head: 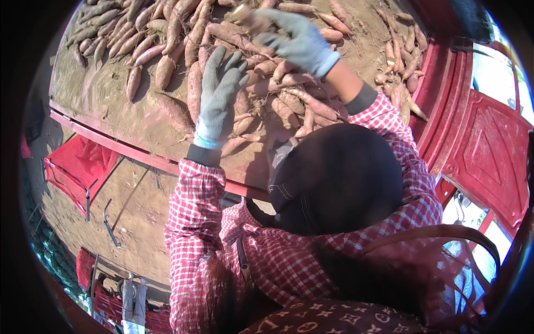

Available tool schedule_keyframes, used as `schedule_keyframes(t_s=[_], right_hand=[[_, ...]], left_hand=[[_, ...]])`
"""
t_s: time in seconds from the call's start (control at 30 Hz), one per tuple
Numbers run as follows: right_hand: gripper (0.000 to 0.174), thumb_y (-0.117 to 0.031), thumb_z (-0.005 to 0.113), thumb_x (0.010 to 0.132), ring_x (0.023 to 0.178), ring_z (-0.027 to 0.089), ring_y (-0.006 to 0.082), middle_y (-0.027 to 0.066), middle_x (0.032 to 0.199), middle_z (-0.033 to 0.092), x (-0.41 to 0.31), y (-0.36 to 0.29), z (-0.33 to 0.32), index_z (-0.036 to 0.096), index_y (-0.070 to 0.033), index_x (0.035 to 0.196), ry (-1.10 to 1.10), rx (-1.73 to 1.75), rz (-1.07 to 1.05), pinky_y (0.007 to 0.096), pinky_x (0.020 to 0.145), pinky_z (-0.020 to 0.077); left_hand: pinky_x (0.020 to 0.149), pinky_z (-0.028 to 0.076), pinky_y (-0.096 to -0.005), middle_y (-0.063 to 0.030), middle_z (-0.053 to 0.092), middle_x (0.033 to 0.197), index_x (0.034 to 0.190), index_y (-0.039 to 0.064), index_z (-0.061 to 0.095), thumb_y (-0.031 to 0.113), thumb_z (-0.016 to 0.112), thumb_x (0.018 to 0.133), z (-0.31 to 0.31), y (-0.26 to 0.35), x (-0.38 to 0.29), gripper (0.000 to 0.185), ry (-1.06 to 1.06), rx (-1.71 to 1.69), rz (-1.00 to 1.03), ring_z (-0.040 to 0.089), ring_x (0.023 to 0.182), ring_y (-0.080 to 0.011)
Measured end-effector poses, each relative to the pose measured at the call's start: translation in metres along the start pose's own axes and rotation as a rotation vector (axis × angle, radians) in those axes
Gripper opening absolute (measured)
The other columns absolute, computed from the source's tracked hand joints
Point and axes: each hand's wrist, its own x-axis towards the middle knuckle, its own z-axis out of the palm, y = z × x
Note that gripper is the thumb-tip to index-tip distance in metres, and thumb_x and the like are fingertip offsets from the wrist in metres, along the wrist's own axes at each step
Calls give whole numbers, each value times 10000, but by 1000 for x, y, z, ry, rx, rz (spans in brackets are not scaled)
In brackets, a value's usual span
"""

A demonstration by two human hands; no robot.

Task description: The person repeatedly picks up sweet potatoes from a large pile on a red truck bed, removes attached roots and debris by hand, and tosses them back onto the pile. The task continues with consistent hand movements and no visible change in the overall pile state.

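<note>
My left hand (219, 94), in a grey rubber-coated glove with a light-blue cuff, is raised over the sweet potatoes with its fingers spread and nothing in it. Farther up, my right hand (302, 44) wears a matching glove. Its fingers curl around a brownish sweet potato (256, 23), blurred and pale at one end. Between and below my hands lies a heap of sweet potatoes (288, 102) with stringy roots and soil on them. One large sweet potato (167, 110) lies left of my left wrist.
The sweet potatoes lie on a dirt-covered truck bed (96, 98) with a red metal edge (125, 150). Another pile (402, 62) lies by the red side wall (438, 96). My dark-trousered knee (342, 179) is bent in front. A red folding seat (79, 167) stands on the ground below.
</note>
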Motion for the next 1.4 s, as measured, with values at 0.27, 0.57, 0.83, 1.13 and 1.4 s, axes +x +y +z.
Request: schedule_keyframes(t_s=[0.27, 0.57, 0.83, 1.13, 1.4], right_hand=[[386, -356, 534, 970, 1097, 674, 393, 202, 1164, 718, -32, 60, -44, 686, -65, 1174, -329, -761, 303, 473, 933, 526], [374, -380, 637, 936, 1129, 661, 373, 202, 1148, 708, -35, 67, -65, 705, -82, 1150, -432, -925, 340, 462, 977, 505], [353, -314, 761, 918, 910, 658, 160, 74, 965, 707, -8, -11, -15, 665, -37, 1114, 134, -28, 160, 332, 853, 554], [438, -253, 667, 993, 1253, 601, 189, 102, 1321, 668, -22, -19, 31, 614, -75, 1391, -89, 110, 2, 368, 1069, 479], [504, -300, 708, 876, 1185, 648, 350, 193, 1302, 667, -58, 100, -97, 639, -63, 1315, -146, -1126, 395, 434, 1032, 502]], left_hand=[[1163, 404, -513, -206, 616, 1374, 1469, 20, 523, 260, 493, 1069, -70, -17, 9, 467, -51, -538, -93, 564, 1311, -350], [1217, 332, -491, -186, 467, 1562, 1566, 21, 395, 309, 571, 1019, -99, 53, -31, 643, 246, -251, 115, 490, 1393, -305], [1191, 368, -458, -145, 567, 1436, 1460, 3, 489, 232, 695, 924, -155, 8, -40, 618, 124, 96, 237, 521, 1354, -270], [1133, 460, -455, -130, 527, 1496, 1510, 38, 450, 203, 790, 878, -138, -48, -8, 737, -8, 265, 331, 539, 1346, -269], [1238, 318, -528, -225, 335, 1637, 1607, 38, 296, 339, 564, 1021, -100, -17, -9, 710, -76, -784, -75, 333, 1514, -384]])
